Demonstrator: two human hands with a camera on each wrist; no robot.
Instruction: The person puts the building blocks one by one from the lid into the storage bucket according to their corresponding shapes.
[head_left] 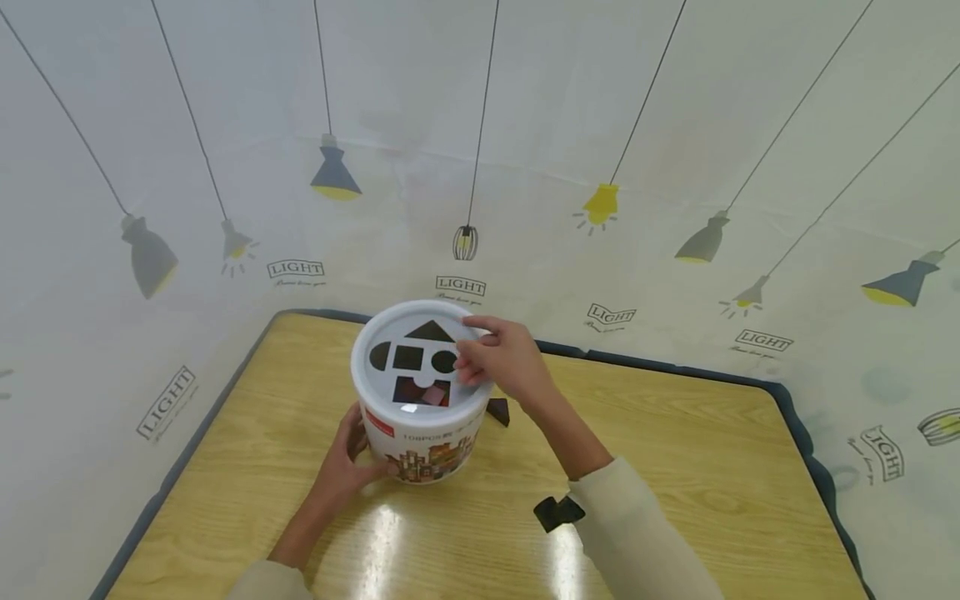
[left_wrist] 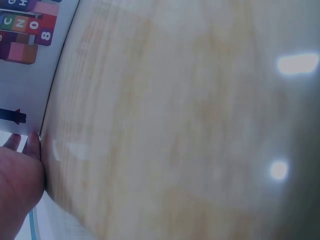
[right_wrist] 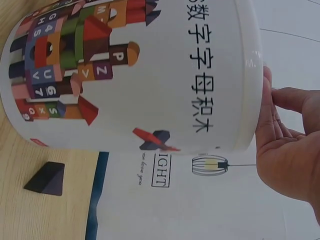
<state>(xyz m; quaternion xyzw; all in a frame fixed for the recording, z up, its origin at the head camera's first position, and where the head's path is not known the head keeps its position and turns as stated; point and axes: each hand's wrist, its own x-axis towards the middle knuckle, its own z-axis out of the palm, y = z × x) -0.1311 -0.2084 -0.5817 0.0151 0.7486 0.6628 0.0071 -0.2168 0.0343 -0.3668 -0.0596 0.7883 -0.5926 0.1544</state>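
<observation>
**Head view: a two-handed hold on a shape-sorter bucket, with notes on handling**

Head view. A white cylindrical block bucket stands upright on the wooden bench, toward its far left part. The left hand holds the lower wall on the near-left side, fingers curled round the curve. The right hand rests on the right rim of the lid, fingers bent over the edge beside the round cut-out. The lid carries triangle, semicircle, square, circle and rectangle openings; coloured blocks show through the rectangular one.

Right wrist view. The bucket's printed wall looks smooth and glossy, and the lid rim forms a slight raised lip against which the palm lies. A dark triangular block lies on the bench just beside the bucket's base.

Left wrist view. Mostly blurred bench surface; the edge of the left hand meets the bucket wall.

Handling, as a judgement. The wall appears stiff and slick, so a one-sided pinch would likely slip; opposed palms low on the wall, or a hold under the lid lip, seem safest. Weight cannot be told, though loose blocks inside would shift if it tilts. Whether the lid is firmly seated cannot be told, so lifting by it alone looks unwise.
</observation>
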